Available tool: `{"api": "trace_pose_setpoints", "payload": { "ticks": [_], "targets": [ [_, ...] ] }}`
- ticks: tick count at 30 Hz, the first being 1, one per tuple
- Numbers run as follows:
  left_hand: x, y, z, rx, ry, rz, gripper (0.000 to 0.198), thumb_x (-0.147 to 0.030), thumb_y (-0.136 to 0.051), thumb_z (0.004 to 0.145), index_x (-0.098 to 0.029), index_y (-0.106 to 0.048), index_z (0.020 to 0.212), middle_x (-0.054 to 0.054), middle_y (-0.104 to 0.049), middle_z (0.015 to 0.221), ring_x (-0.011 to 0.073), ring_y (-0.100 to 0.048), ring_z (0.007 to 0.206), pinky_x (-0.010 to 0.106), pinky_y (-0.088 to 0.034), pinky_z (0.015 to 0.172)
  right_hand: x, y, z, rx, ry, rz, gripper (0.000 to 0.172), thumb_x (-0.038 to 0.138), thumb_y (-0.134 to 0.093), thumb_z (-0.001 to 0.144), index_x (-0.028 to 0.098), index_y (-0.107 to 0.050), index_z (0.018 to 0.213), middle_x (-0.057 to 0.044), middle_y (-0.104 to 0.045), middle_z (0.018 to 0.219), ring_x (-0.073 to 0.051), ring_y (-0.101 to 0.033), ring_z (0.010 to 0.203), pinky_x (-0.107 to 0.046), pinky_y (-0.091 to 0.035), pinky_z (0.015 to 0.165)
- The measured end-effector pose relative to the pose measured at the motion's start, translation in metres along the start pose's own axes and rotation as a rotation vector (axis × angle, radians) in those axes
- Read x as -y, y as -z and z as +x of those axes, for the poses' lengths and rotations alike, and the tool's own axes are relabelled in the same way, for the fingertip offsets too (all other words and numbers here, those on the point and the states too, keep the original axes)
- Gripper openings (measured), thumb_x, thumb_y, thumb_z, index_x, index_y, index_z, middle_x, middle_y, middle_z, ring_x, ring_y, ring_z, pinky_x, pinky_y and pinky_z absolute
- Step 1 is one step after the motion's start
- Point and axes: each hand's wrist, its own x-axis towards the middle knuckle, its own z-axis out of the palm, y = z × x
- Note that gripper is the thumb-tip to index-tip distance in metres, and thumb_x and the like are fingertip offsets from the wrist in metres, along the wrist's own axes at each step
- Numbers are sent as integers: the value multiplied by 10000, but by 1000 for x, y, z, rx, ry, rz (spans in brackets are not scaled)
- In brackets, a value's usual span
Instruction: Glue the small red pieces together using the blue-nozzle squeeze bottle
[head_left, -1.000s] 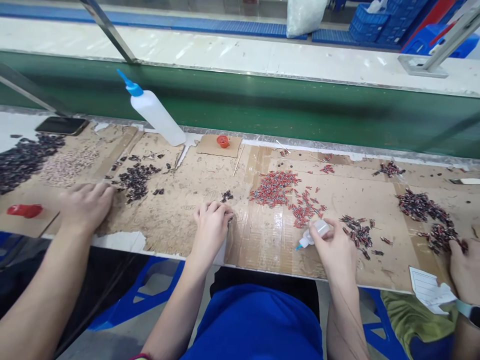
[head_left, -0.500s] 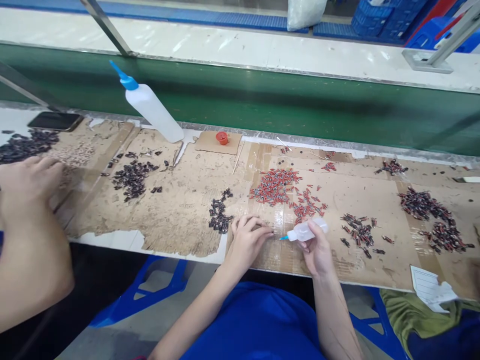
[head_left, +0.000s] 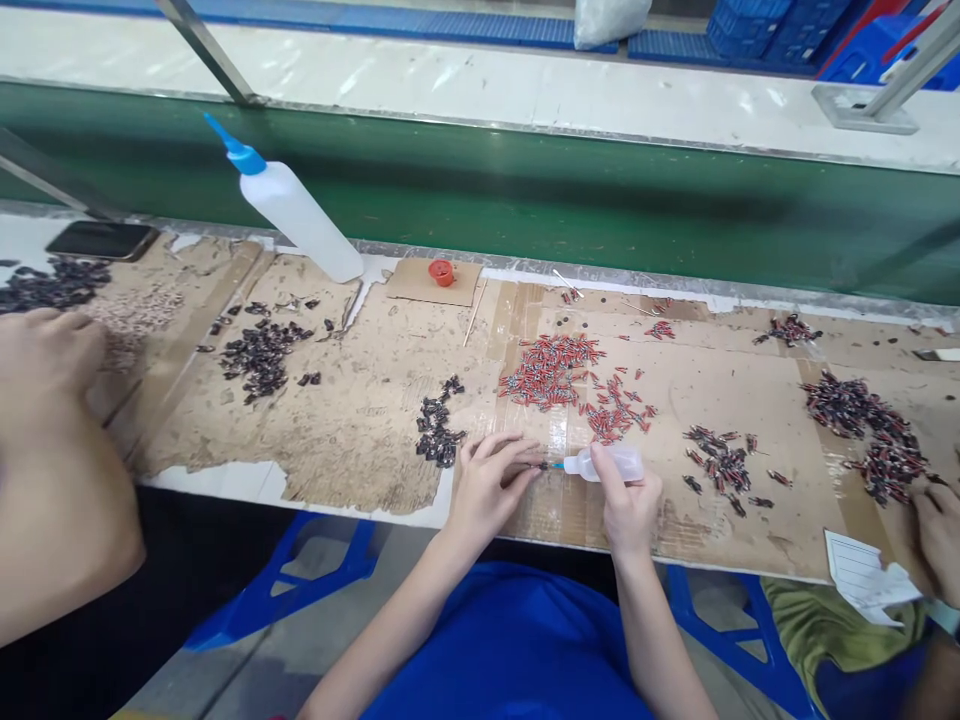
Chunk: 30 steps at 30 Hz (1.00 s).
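My right hand [head_left: 632,508] is closed around a small translucent squeeze bottle [head_left: 611,464], held nearly level with its blue nozzle aimed left. The nozzle tip meets the fingertips of my left hand [head_left: 491,480], which pinch a tiny dark part [head_left: 544,466] just above the cardboard. Left of that hand lies a small pile of black parts [head_left: 436,432]. Beyond my hands is a heap of red-and-silver pieces [head_left: 551,370], with a looser group of red pieces [head_left: 615,408] near the bottle. A pile of black-and-red assembled parts [head_left: 721,462] lies to the right.
A large white bottle with a blue nozzle [head_left: 304,225] leans at the back left. A red cap [head_left: 442,272] sits on a cardboard square. One co-worker's hand [head_left: 56,350] is at far left, another's [head_left: 939,535] at far right beside more black-and-red parts [head_left: 862,425].
My right hand has brought the bottle left and levelled it, so its nozzle now reaches my left fingertips. A co-worker's hand has come into view at the far right.
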Motion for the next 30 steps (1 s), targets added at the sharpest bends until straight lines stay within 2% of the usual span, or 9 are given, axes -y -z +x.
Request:
{"api": "trace_pose_setpoints", "payload": {
  "ticks": [11, 21, 30],
  "targets": [
    [-1, 4, 1, 16, 13, -2, 292, -190, -744, 776, -271, -664, 1046, 2, -787, 827, 254, -652, 1085, 461, -321, 973, -1, -2, 0, 53, 27, -62, 305, 461, -726, 688, 163, -699, 624, -51, -698, 603, -184, -617, 556, -290, -513, 544],
    [-3, 4, 2, 41, 49, 10, 201, -206, -742, 782, -268, -680, 963, -14, -788, 828, 253, -647, 1090, 480, -289, 1007, -5, -1, -1, -43, 40, -63, 355, 496, -734, 682, 152, -685, 607, -43, -686, 572, -170, -605, 519, -268, -501, 512],
    [-4, 1, 1, -2, 43, 10, 208, -172, -759, 757, -273, -689, 924, -13, -786, 823, 252, -657, 1060, 482, -283, 1007, -4, -3, 0, 22, 45, -68, 379, 516, -734, 677, 144, -697, 617, -53, -693, 587, -180, -617, 536, -275, -503, 524]
  ]
}}
